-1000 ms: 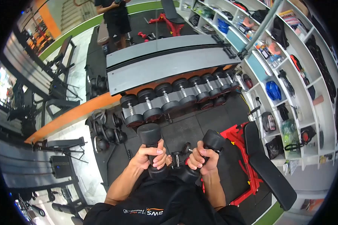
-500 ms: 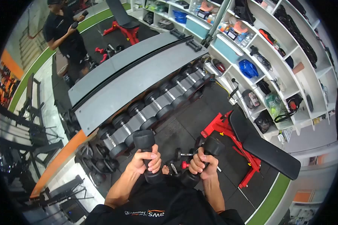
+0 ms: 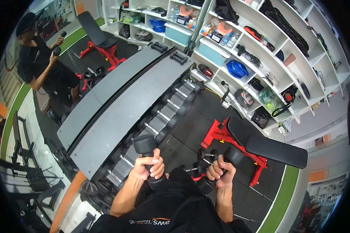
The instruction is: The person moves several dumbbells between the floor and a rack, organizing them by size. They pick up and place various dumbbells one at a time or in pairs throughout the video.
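Note:
In the head view, my left hand (image 3: 147, 167) is wrapped round the handle of a black dumbbell (image 3: 144, 145). One thick round end rises above the fist and the other sits below it, near my shirt. My right hand (image 3: 221, 172) grips a second black dumbbell (image 3: 233, 155) in the same way, its upper end leaning to the right. Both dumbbells are held up in front of my body, apart from each other. The handles are mostly covered by my fingers.
A rack of dumbbells (image 3: 156, 124) with a grey top (image 3: 116, 124) runs along a mirror. To the right stands a red-framed black bench (image 3: 276, 151). More dumbbells (image 3: 208, 154) lie on the floor. White shelves (image 3: 256, 58) of bags and bottles line the back.
My view has turned, so the rack and shelves sit farther left. The right-hand dumbbell has shifted slightly right in view. Both hands keep their hold.

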`<state>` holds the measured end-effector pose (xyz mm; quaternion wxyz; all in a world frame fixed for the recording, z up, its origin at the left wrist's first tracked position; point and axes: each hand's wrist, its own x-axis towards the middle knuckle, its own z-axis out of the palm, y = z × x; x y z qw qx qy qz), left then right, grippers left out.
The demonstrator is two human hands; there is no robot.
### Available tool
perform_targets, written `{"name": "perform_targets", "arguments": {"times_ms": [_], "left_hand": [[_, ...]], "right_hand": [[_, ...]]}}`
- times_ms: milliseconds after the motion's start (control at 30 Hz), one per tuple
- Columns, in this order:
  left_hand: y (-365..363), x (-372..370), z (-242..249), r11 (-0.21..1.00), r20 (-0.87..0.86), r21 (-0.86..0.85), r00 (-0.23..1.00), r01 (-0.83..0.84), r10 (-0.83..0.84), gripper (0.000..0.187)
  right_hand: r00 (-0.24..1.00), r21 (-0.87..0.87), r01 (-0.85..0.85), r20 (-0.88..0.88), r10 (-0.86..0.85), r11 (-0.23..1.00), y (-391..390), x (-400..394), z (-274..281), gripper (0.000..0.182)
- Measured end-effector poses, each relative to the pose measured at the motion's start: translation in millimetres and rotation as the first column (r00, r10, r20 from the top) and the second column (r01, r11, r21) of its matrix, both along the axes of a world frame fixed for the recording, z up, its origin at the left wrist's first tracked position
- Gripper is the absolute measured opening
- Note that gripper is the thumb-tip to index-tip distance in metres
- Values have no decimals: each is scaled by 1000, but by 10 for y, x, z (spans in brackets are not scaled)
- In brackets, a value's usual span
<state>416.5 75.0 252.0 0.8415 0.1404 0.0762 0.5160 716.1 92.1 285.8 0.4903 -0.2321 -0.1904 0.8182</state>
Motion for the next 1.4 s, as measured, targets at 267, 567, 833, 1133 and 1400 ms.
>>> {"name": "perform_targets", "arguments": {"times_ms": [267, 567, 833, 1133, 1400], "left_hand": [[607, 97, -46, 994, 9, -30, 994, 105, -105, 19], [1558, 695, -69, 984, -33, -50, 984, 171, -173, 16], [2614, 1625, -70, 981, -59, -65, 981, 182, -186, 18], [3258, 2033, -97, 988, -89, -106, 989, 110, -120, 16], [4248, 2199, -162, 995, -140, -66, 987, 69, -77, 18]], "right_hand": [[994, -33, 111, -10, -112, 993, 259, 176, -30, 22], [994, -19, 4, -113, -6, 1000, 1160, 484, -194, 18], [973, 24, 15, -231, -9, 1000, 2133, 1359, -233, 15], [966, 27, -78, -247, 82, 997, 2994, 1600, -223, 16], [937, 24, -200, -289, 198, 980, 4058, 1609, -120, 21]]}}
